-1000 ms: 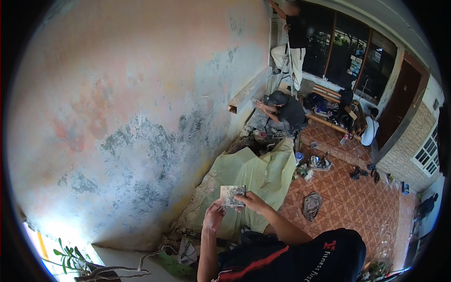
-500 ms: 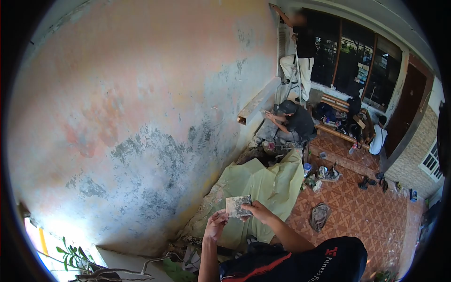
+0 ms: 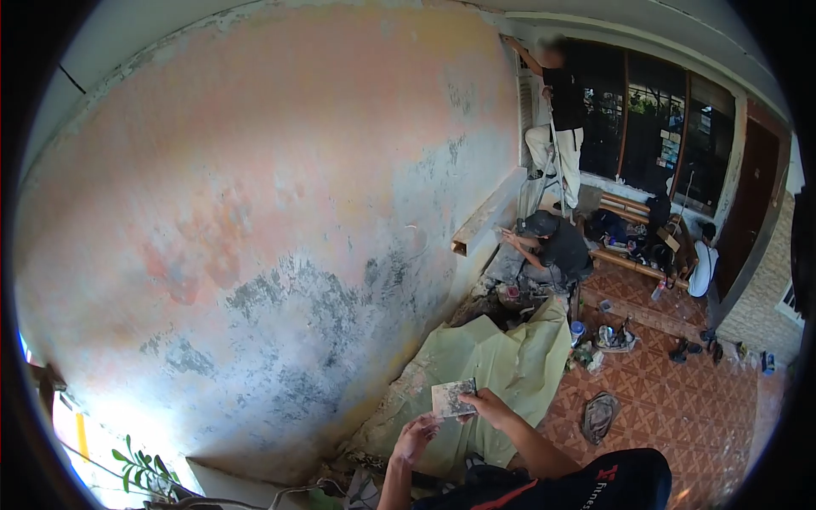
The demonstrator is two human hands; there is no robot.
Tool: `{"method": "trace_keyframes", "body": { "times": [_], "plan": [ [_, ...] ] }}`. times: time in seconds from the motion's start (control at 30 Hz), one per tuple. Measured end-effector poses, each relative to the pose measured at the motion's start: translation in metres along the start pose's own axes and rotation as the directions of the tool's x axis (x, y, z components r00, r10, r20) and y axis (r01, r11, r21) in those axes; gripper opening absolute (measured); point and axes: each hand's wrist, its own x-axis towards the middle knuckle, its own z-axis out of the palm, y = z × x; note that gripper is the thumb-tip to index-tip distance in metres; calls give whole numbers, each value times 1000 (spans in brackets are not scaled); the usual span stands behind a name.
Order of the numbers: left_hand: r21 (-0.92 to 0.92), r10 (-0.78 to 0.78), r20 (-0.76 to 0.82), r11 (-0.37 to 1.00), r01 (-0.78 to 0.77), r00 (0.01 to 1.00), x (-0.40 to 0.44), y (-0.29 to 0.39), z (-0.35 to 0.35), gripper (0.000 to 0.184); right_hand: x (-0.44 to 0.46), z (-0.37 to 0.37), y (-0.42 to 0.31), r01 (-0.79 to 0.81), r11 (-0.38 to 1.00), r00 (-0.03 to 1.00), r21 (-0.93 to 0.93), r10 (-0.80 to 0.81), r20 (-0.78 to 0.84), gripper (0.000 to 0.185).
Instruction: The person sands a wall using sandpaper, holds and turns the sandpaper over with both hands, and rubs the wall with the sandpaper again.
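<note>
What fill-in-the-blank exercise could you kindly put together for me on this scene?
1. A speckled square piece is gripped in the person's ____.
2. Beside the co-worker in pale trousers stands a metal ____.
3. A pale green sheet lies along the foot of the patchy ____.

Missing words: right hand; ladder; wall.

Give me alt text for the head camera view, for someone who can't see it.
A person's right hand holds a small speckled square piece above a pale green sheet, the left hand close beside it, next to a patchy wall. Farther along, one person stands on a ladder and another crouches or sits near the wall.
</note>
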Motion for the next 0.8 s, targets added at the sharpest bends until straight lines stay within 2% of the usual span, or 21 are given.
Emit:
{"method": "trace_keyframes", "body": {
  "times": [0.1, 0.3, 0.4, 0.5, 0.6, 0.7, 0.8],
  "plan": [
    [30, 9, 11, 1000, -10, 1000, -3, -3, 0, 22, -1, 1, 3, 16, 1000, 1000, -18, -16, 11, 30],
    [91, 29, -82, 996, -21, 996, -5, 1, 0, 13, 1, 6, 18, -20, 999, 1000, -48, 21, 8, 31],
    [62, 14, -177, 998, -3, 984, -5, 0, 0, 12, -2, 17, 19, 12, 998, 1000, -60, -14, -25, 32],
    [94, 64, -201, 994, -46, 977, -10, 1, 1, 12, -1, 20, 25, 29, 991, 999, -133, -32, -24, 33],
    [220, 120, -192, 973, -76, 974, -9, -4, -7, 15, -1, 24, 28, 54, 989, 998, -134, -59, -33, 32],
    [215, 204, -183, 963, -163, 962, -14, -7, -8, 24, -5, 30, 22, 108, 988, 992, -113, -115, -60, 29],
    [343, 205, -249, 933, -112, 947, -25, -13, -40, 25, 0, 32, 28, 85, 993, 992, -84, -92, -83, 27]
  ]
}}
